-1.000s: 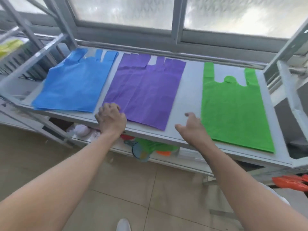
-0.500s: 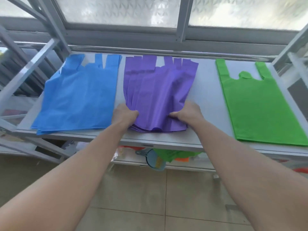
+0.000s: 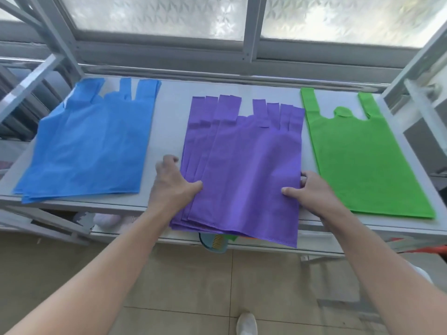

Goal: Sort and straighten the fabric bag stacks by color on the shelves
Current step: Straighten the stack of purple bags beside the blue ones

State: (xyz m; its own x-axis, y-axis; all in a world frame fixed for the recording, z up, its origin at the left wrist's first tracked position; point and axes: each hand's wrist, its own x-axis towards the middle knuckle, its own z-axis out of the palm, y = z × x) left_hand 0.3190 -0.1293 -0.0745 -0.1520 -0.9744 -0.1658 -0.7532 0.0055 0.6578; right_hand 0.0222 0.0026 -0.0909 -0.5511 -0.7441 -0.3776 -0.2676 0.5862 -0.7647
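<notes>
**Shelf status: colors sorted, purple pile not squared yet**

Purple stack (image 3: 242, 170) sits mid-shelf between the other two, with its near end hanging over the front lip. The layers are fanned. Handle strips stagger at the far end and the hems step out at the near left corner. Left hand (image 3: 173, 182) grips the stack's left edge, thumb on top, fingers curled at the side. Right hand (image 3: 312, 192) does the same on the right edge. Can't tell if any fingers reach underneath.

Progress, my read:
- **Sorting:** looks done on this level. One color per pile, no mixing visible.
- **Green stack (image 3: 358, 153):** on the right, reads as one clean outline. It lies just beside purple; can't tell if they touch at the far end.
- **Blue stack (image 3: 92, 141):** on the left, apart from purple and skewed to the shelf edge. Layers peek out at the near left corner and the handles are uneven, so it probably needs a pass.
- **Purple:** the step in hand. Square the layers, then slide the stack back fully onto the board.

Shelf (image 3: 169, 112) is a pale grey flat board in a grey metal frame (image 3: 48, 32), with angled braces on the left and an upright on the right. Frosted window (image 3: 157, 15) sits directly behind, with daylight coming through. The level below holds a teal round item (image 3: 214, 245) and something orange (image 3: 433, 250), both too hidden to identify. Beige tiled floor (image 3: 181, 274) is underneath, with a white shoe (image 3: 246, 323) at the bottom edge.
</notes>
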